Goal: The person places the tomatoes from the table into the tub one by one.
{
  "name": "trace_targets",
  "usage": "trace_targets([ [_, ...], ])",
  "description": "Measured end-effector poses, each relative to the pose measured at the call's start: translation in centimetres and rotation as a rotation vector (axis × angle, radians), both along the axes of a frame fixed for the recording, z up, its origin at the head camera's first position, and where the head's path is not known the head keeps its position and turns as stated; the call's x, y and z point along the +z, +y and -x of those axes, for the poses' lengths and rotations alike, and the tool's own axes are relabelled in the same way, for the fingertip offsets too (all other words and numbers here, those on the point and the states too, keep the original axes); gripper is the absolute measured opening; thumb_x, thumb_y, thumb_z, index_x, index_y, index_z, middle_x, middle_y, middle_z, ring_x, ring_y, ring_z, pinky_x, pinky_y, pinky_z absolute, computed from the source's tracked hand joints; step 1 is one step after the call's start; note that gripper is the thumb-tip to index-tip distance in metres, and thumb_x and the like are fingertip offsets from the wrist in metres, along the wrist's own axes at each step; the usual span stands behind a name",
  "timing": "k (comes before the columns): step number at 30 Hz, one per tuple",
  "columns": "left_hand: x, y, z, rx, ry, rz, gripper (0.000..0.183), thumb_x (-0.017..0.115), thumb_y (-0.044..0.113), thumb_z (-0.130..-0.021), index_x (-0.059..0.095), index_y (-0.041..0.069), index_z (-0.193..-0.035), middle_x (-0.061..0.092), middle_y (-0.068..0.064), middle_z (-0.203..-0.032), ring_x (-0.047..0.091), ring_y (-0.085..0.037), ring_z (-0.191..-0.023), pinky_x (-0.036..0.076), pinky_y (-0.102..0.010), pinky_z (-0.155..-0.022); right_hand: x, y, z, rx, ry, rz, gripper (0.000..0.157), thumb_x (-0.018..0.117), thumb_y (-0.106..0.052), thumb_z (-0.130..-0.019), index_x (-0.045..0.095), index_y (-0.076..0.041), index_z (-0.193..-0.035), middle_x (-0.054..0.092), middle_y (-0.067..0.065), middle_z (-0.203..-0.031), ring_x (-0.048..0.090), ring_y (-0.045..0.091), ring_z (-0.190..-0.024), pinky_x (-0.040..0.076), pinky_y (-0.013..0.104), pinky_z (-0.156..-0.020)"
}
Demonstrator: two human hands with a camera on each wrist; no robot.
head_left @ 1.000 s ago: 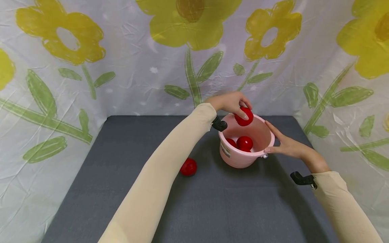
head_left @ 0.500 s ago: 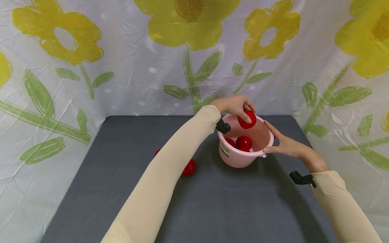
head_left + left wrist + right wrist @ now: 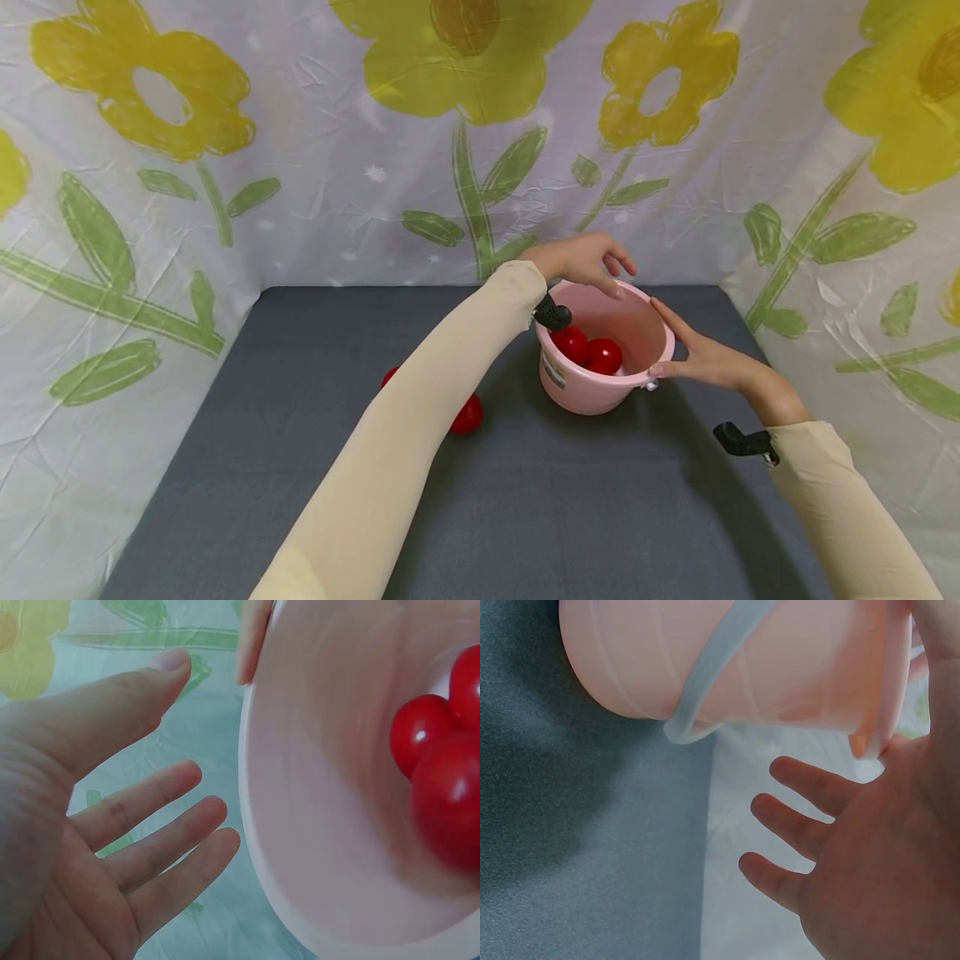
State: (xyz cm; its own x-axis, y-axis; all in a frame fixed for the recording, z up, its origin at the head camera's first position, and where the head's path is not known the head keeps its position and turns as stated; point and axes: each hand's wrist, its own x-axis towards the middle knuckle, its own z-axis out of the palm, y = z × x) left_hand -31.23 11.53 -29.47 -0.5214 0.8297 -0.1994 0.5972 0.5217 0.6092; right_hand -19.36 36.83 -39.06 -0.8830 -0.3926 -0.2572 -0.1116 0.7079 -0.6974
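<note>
My left hand (image 3: 585, 260) hovers over the far rim of a pink bucket (image 3: 592, 393), holding nothing. Its fingers are spread beside the rim in the left wrist view. Inside the bucket lie glossy red tomatoes (image 3: 450, 799); three show in the left wrist view. With straight fingers, my right hand (image 3: 705, 358) steadies the bucket at its right rim, the thumb at the near side and the index finger farther back. Its other fingers (image 3: 795, 825) extend free below the rim in the right wrist view.
Two more tomatoes sit on the dark grey table (image 3: 585, 517): one (image 3: 467, 415) beside the left sleeve (image 3: 405, 425), another (image 3: 389, 375) mostly hidden behind it. The bucket's pale handle (image 3: 712, 667) hangs down its side. A flower-printed curtain (image 3: 322, 167) stands behind the table.
The left hand has moved slightly right over the bucket and let go of its tomato, which now lies inside with the others. The right hand has stayed at the rim.
</note>
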Motion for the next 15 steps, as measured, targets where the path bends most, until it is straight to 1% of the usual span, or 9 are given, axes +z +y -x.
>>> trace_targets([
  [3, 0.0, -0.1, -0.1, 0.005, -0.009, -0.004, 0.045, 0.070, 0.024, -0.091, 0.061, 0.019, -0.135, 0.059, -0.003, -0.139, 0.054, -0.016, -0.129, 0.051, -0.027, -0.102, -0.1, 0.0, 0.0, -0.004, -0.006, 0.000, 0.109, 0.071, -0.032, -0.088, -0.013, -0.036, -0.158, -0.004, 0.017, -0.167, 0.007, 0.052, -0.149, 0.023, 0.079, -0.108],
  [9, 0.0, -0.6, 0.0, 0.013, -0.027, -0.035, 0.045, 0.070, 0.021, -0.091, 0.062, 0.017, -0.135, 0.059, -0.004, -0.139, 0.052, -0.020, -0.132, 0.050, -0.029, -0.104, -0.1, -0.1, -0.1, -0.007, -0.010, 0.001, 0.109, 0.070, -0.033, -0.088, -0.014, -0.037, -0.157, -0.004, 0.017, -0.167, 0.008, 0.052, -0.148, 0.023, 0.079, -0.108],
  [15, -0.1, -1.6, 0.7, 0.027, -0.023, -0.048, 0.044, 0.071, 0.021, -0.090, 0.063, 0.015, -0.133, 0.059, -0.003, -0.138, 0.053, -0.019, -0.131, 0.050, -0.029, -0.105, 0.1, -0.2, -0.1, -0.008, -0.008, 0.002, 0.109, 0.071, -0.033, -0.088, -0.014, -0.036, -0.157, -0.004, 0.018, -0.167, 0.008, 0.052, -0.148, 0.023, 0.078, -0.108],
])
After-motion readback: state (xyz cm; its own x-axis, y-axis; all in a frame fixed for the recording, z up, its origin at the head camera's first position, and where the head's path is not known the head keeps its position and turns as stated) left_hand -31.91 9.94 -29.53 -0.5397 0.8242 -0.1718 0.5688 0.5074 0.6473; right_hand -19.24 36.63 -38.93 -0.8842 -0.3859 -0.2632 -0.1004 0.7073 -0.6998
